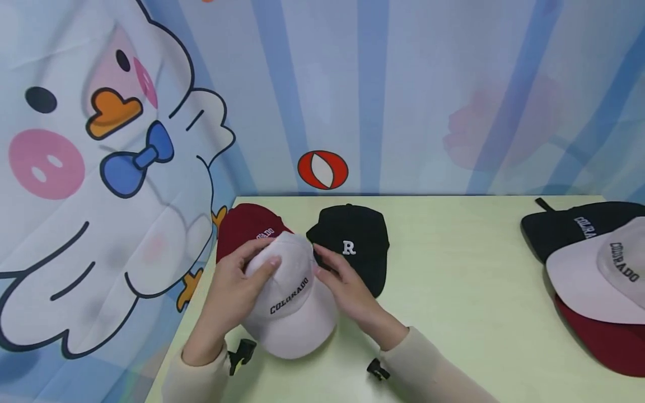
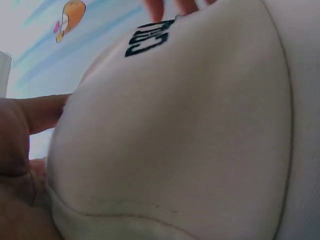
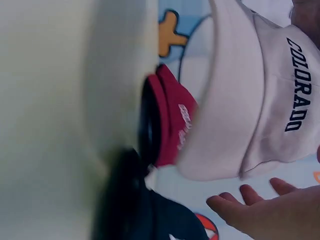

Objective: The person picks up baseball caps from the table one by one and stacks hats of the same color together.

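A pale pink cap lettered COLORADO sits at the near left of the table, brim toward me. My left hand grips its crown from the left, fingers curled over the top. In the left wrist view the cap fills the frame, with my left hand at its edge. My right hand lies against the crown's right side with fingers extended. The right wrist view shows the cap above my right hand, whose fingers are straight.
Behind the held cap lie a maroon cap and a black cap marked R. At the right edge a black cap, a pale cap and a maroon cap overlap. A cartoon backdrop borders the light green table.
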Tool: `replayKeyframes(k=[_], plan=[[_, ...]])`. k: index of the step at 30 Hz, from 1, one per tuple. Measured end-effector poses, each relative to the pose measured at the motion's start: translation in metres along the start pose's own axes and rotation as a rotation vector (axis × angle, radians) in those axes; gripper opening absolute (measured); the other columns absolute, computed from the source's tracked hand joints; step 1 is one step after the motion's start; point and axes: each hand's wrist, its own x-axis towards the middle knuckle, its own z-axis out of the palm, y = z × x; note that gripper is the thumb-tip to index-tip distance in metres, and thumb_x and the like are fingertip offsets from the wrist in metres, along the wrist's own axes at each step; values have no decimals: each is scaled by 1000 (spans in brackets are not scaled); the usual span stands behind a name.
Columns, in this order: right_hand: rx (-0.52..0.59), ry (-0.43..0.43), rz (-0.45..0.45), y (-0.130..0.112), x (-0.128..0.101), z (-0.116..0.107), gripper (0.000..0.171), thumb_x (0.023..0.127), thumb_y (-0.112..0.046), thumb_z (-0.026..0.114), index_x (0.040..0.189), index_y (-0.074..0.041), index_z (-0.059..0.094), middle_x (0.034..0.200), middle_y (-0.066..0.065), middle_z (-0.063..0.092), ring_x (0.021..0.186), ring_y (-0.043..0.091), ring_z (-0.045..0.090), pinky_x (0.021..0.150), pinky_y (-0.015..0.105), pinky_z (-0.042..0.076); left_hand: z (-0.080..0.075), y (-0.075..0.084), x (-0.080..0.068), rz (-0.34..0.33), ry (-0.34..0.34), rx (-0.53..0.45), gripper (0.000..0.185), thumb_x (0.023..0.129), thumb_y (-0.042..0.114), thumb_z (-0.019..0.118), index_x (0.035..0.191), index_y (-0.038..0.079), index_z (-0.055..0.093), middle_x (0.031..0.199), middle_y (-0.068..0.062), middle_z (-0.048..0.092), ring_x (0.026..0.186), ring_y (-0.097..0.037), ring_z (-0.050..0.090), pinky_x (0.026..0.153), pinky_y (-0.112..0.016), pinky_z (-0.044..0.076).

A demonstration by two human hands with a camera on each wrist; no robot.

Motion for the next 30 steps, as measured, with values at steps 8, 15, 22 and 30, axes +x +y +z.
replayKeyframes(k=[8,15,22,30], plan=[[-44,2,-189,-23,3,-44,48,111,-27,48,159,-26,42,167,-1,34,157,25,27,126,60,24,43,23,33,82,-193,-6,35,99,26,71,133,20,68,122,-3,71,102,-23,66,82,-42,61],[-74,13,-215,-30,-1,-80,32,112,-27,45,136,-10,57,165,2,37,161,26,15,127,62,17,73,34,59,147,-356,-94,33,99,27,71,132,23,69,124,1,71,102,-20,65,81,-36,60],[-40,93,-137,-39,-12,-111,23,110,-28,51,115,-5,54,158,12,46,161,26,18,128,59,18,101,32,84,222,-454,-287,33,97,25,74,128,23,67,104,-3,78,90,-20,70,78,-35,58],[-91,269,-125,-50,-28,-142,28,109,-34,53,119,-8,58,148,6,54,154,18,34,126,41,29,140,39,103,344,-365,-404,28,97,16,72,125,12,69,110,-9,75,95,-15,68,80,-30,58]])
